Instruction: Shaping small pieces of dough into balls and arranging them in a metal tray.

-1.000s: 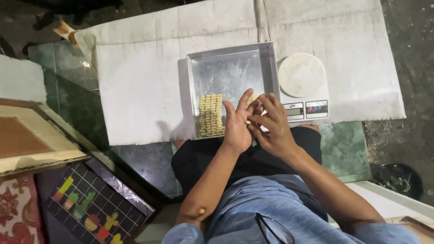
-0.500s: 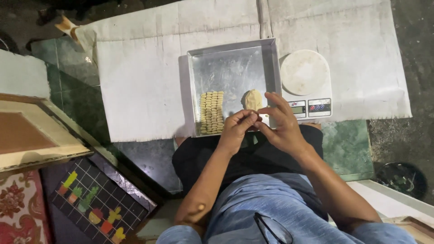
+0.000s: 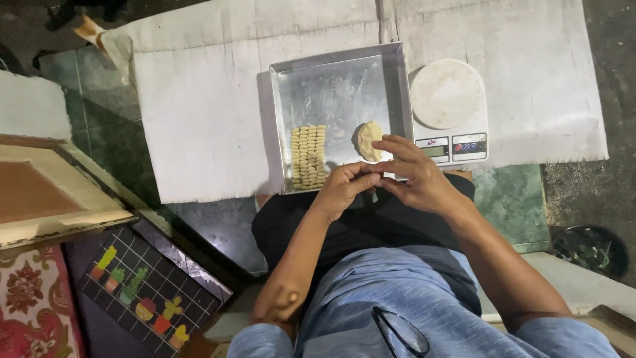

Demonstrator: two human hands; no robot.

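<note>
A square metal tray (image 3: 338,58) lies on white paper in front of me. In it, several small pale dough pieces (image 3: 309,156) are lined up in neat rows at the near left, and a dough lump (image 3: 366,140) rests at the near right. My left hand (image 3: 343,191) and my right hand (image 3: 419,178) meet fingertip to fingertip just over the tray's near edge. Together they pinch a small bit of dough, mostly hidden by the fingers.
A white kitchen scale (image 3: 450,109) with a round platform stands right of the tray. The white paper sheet (image 3: 199,113) covers a green stone surface. A wooden frame (image 3: 46,192) and a dark patterned mat (image 3: 149,298) lie at the left. Glasses (image 3: 397,330) hang on my shirt.
Both hands have drawn back from over the dough rows to the tray's near edge. The dough lump, hidden by my hands a second ago, now shows.
</note>
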